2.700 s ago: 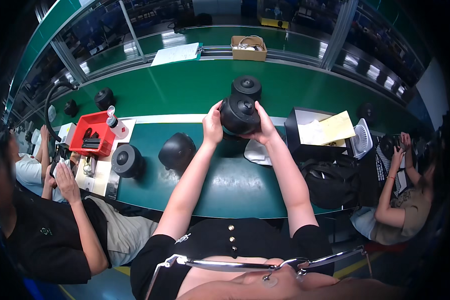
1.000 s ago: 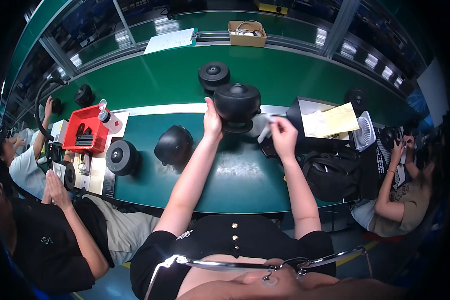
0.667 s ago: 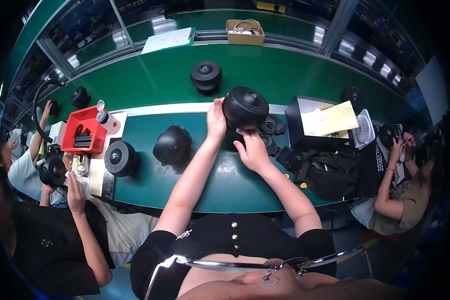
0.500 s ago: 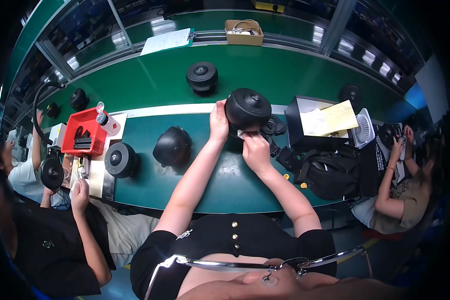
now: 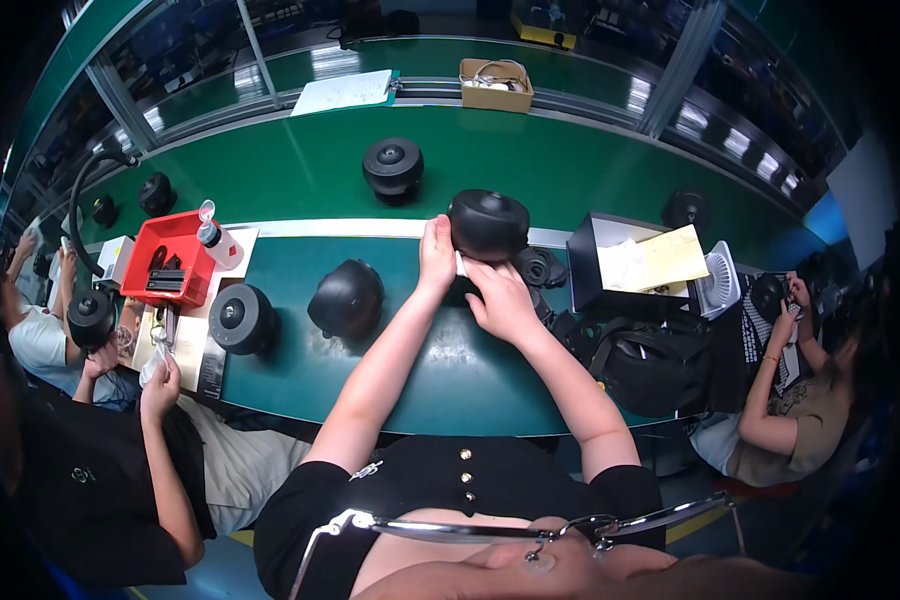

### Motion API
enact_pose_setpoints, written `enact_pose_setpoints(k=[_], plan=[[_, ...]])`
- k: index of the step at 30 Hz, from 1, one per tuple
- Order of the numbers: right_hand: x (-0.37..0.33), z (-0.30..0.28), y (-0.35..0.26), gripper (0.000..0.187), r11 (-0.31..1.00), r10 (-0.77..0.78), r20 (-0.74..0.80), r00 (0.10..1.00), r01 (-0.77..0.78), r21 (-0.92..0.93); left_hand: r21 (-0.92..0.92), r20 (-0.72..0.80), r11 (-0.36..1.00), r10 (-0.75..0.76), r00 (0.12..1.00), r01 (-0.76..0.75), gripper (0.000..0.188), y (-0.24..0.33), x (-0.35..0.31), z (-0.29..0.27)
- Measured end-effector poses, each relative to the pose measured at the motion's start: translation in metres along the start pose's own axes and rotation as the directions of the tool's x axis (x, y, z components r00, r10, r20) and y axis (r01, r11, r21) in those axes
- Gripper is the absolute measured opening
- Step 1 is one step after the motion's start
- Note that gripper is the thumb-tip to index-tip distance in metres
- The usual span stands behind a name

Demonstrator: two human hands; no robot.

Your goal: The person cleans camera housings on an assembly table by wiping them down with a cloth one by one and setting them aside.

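Against one black device [image 5: 489, 224] lie both hands [image 5: 437, 260]

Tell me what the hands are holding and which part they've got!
A rounded black device, held by its left side in the left hand. The right hand is against its lower near side, with something white there.

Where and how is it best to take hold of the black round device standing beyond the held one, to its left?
Probably the black device is best gripped around its wide upper body, coming from left and right: it stands upright, this body overhangs a narrower base, and the raised centre on top looks better left untouched.
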State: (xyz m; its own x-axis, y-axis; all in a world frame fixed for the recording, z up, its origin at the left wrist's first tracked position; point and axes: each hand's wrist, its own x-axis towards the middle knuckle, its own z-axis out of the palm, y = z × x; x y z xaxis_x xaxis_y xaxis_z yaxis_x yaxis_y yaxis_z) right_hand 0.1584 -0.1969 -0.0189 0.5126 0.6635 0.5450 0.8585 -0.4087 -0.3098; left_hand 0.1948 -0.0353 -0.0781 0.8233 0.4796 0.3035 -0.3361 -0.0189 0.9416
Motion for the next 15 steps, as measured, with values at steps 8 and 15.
enact_pose_setpoints(k=[8,15], plan=[[-0.006,0.015,0.051,0.030,0.949,0.182,-0.007,0.983,-0.174,0.264,-0.038,-0.052,0.996,-0.078,0.996,0.076,0.059,0.007,0.006,-0.007],[0.004,0.025,0.080,0.032,0.732,0.175,0.253,0.952,-0.297,0.613,-0.451,0.112,0.833,-0.303,0.946,0.320,0.062,0.030,0.011,-0.012]])
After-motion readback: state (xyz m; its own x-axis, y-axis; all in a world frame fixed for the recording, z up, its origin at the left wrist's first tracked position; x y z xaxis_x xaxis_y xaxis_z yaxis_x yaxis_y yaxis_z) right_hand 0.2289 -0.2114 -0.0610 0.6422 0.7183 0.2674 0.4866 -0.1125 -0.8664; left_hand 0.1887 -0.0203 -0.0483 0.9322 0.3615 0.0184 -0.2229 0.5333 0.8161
